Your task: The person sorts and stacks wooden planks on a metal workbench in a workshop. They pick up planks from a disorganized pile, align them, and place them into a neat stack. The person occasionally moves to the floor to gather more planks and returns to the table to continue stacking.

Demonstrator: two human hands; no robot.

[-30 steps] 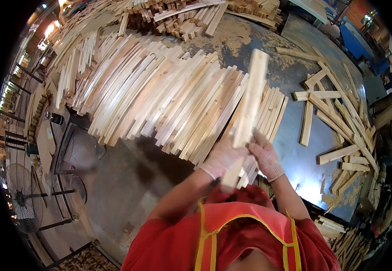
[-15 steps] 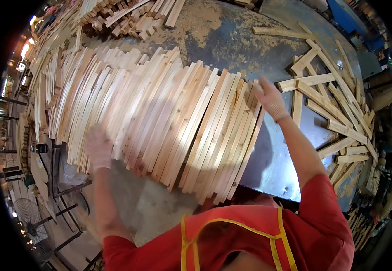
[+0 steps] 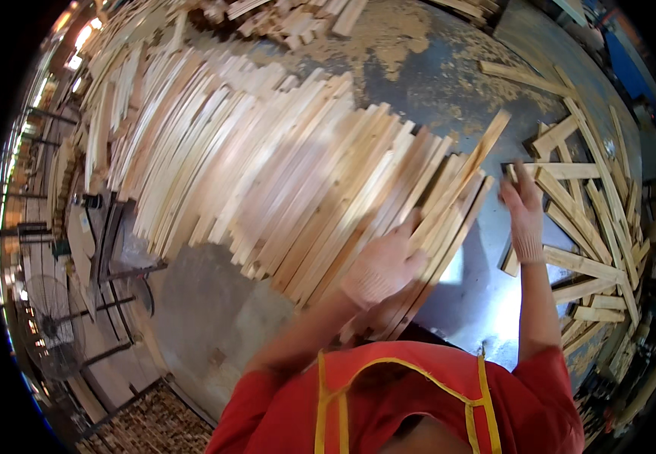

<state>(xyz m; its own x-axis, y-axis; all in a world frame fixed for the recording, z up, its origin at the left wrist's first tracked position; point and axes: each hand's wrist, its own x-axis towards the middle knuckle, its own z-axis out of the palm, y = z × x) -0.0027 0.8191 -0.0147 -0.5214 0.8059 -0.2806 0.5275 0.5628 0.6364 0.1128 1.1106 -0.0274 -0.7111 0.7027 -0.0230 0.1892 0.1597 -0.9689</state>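
At centre, the left hand point(image 3: 385, 268) curls over wooden strips point(image 3: 467, 171). Right of centre, the half-curled right hand point(image 3: 523, 210) overlaps a board point(image 3: 566, 171). I cannot tell either grip.

Two hands were in view, one left hand point(image 3: 388, 266) and one right hand point(image 3: 525, 212), along with one red apron point(image 3: 411, 354). The one table point(image 3: 487, 261) bore well over twenty wooden strips point(image 3: 298, 204) in a row, too blurred for an exact count, and more than ten loose pieces point(image 3: 566, 171), two short blocks point(image 3: 608, 302) among them. There was one fan point(image 3: 52, 325).
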